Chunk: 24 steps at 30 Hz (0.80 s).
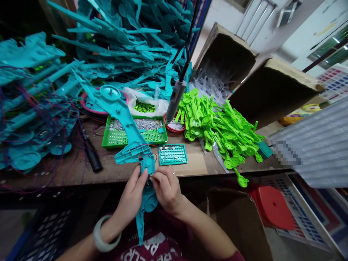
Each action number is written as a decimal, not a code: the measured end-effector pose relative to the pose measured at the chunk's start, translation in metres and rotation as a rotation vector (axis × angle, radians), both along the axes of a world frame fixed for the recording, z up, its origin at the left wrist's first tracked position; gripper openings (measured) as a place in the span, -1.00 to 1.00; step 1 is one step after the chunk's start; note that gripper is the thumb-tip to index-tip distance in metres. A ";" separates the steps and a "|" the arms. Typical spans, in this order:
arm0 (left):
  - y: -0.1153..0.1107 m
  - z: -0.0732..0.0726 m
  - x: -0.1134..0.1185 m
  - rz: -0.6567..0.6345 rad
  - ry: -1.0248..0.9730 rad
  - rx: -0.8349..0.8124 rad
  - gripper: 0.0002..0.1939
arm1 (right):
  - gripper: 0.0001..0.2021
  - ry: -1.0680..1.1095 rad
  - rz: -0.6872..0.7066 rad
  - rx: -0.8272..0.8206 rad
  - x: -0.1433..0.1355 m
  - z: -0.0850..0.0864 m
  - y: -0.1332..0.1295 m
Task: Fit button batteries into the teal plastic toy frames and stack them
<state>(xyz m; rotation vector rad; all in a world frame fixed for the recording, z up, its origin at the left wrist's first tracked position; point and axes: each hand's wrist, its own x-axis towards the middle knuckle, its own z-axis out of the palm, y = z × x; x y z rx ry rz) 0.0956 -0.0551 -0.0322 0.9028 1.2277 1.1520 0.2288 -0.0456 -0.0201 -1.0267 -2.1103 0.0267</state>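
Note:
A long teal plastic shell [130, 127] lies lengthwise in front of me, its far end reaching over the bench and its pointed near end close to my shirt. My left hand [133, 194] wraps its near half, thumb on top. On the other side my right hand [168, 190] is closed in a pinch at small dark parts inside the shell; what the fingertips hold is too small to tell. Thin wires run over the shell just above the hands. Beyond the right hand sits a small teal tray [173, 159] with rows of round metal pieces.
A green tray [108, 141] holds small metal pieces. A grey cylindrical tool [176, 99] hangs over a red basket [185, 127]. Teal shells [130, 54] and wired ones [27, 119] are piled left, green parts [217, 127] right. A black-handled tool [92, 156] lies left.

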 end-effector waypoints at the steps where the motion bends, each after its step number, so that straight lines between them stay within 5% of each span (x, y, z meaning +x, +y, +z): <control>1: 0.000 0.000 0.001 -0.002 0.007 0.002 -0.50 | -0.89 -0.007 0.004 -0.007 0.000 0.001 -0.001; 11: -0.012 -0.008 -0.005 -0.103 0.000 -0.051 -0.55 | -0.92 0.148 0.280 -0.414 0.021 0.015 0.003; 16: -0.018 0.002 -0.007 -0.343 -0.096 -0.112 -0.52 | -0.96 0.393 0.053 -0.243 0.032 0.046 0.035; 20: -0.017 0.001 -0.007 -0.346 0.114 -0.011 -0.59 | -0.92 0.001 0.195 -0.190 0.024 0.058 0.047; 24: -0.014 -0.004 -0.011 -0.342 0.294 0.092 -0.61 | -0.85 -0.304 0.203 -0.203 0.014 0.050 0.038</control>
